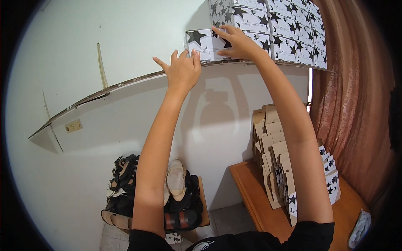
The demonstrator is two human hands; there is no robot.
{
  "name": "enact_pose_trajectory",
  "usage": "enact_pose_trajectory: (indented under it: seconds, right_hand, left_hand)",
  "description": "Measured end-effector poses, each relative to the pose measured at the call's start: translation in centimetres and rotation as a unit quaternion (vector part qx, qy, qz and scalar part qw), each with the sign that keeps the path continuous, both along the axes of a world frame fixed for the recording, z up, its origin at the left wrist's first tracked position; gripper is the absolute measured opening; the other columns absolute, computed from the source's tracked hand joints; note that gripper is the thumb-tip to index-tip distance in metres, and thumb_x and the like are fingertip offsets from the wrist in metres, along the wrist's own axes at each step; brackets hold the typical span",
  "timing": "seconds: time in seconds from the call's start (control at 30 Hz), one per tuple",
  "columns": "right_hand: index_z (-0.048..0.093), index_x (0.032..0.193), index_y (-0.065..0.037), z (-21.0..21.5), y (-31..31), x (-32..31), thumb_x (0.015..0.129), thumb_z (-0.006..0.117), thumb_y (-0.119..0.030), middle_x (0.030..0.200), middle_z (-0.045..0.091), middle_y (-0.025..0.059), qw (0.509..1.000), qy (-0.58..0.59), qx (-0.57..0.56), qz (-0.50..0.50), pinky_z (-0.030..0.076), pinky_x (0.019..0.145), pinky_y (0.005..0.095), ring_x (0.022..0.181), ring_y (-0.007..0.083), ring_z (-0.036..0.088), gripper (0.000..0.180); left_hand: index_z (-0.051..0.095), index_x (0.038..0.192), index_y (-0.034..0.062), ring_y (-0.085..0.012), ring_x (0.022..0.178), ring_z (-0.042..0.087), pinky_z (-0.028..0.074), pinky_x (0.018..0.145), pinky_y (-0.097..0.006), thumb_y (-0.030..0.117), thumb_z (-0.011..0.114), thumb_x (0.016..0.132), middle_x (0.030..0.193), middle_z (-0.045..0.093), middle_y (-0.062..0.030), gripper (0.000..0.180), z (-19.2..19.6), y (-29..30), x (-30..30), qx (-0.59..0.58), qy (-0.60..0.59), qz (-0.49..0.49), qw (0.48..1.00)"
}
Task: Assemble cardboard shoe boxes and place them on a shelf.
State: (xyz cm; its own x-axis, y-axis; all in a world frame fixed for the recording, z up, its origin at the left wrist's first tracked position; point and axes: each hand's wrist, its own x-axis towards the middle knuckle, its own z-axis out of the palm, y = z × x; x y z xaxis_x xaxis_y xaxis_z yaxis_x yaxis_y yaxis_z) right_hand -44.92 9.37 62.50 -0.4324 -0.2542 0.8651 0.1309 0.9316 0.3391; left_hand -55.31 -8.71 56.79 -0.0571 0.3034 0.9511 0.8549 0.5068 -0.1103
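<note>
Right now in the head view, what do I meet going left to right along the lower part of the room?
Wall socket → pile of sandals and shoes → wooden table → stack of flat folded star-printed boxes → crumpled bag at the table's right end → brown curtain.

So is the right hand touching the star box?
Touching. The head view shows the right hand lying flat on the front of the end star box.

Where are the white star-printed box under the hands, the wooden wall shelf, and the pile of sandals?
White star-printed box (204, 42): head view, front face left of the right hand.
Wooden wall shelf (125, 83): head view, bare front edge.
Pile of sandals (184, 209): head view, dark sandal near the front.
</note>
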Motion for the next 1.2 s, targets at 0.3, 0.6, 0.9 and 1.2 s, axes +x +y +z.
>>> enact_pose_trajectory:
  seconds: [0.3, 0.6, 0.9, 1.2]
  right_hand:
    - [0.031, 0.134, -0.032, -0.1, 0.9, -3.2, 0.066, 0.073, -0.034, 0.129, 0.040, 0.0036, 0.993, 0.022, -0.048, -0.105, 0.018, 0.102, 0.0597, 0.119, 0.0231, 0.041, 0.079]
    - [0.050, 0.120, -0.021, -7.6, -1.0, 0.5, 0.081, 0.059, -0.028, 0.129, 0.044, 0.0044, 0.963, 0.241, -0.100, 0.073, 0.012, 0.100, 0.0629, 0.127, 0.0294, 0.030, 0.041]
    - [0.056, 0.112, -0.014, -45.9, -0.8, 15.0, 0.080, 0.056, -0.013, 0.128, 0.043, 0.0084, 0.851, 0.168, -0.479, -0.135, 0.012, 0.101, 0.0589, 0.129, 0.0355, 0.027, 0.032]
    - [0.016, 0.139, -0.010, -64.1, -3.1, 27.6, 0.068, 0.070, -0.041, 0.142, 0.012, 0.0236, 0.614, -0.043, -0.632, -0.471, 0.017, 0.096, 0.0648, 0.128, 0.0483, 0.014, 0.094]
  left_hand:
    - [0.066, 0.093, 0.0024, -0.0335, 0.108, 0.046, -0.006, 0.089, -0.074, 0.033, 0.030, 0.092, 0.097, 0.063, -0.0117, 0.047, 1.3, 2.1, -0.8, -0.032, -0.046, 0.042, 0.998]
    - [0.051, 0.121, 0.0097, -0.0352, 0.132, 0.014, -0.007, 0.094, -0.069, 0.031, 0.047, 0.083, 0.138, 0.030, -0.0147, 0.043, -6.2, 5.4, 1.3, 0.104, 0.158, -0.055, 0.980]
    - [0.042, 0.127, 0.0048, -0.0409, 0.130, 0.018, 0.012, 0.101, -0.060, 0.022, 0.052, 0.083, 0.141, 0.023, -0.0189, 0.049, -38.8, 12.6, 10.3, -0.235, -0.133, -0.356, 0.895]
    - [0.021, 0.137, 0.0006, -0.0306, 0.132, 0.019, 0.002, 0.098, -0.065, 0.030, 0.050, 0.082, 0.142, 0.021, -0.0177, 0.069, -55.7, 16.1, 23.2, -0.489, -0.145, -0.462, 0.725]
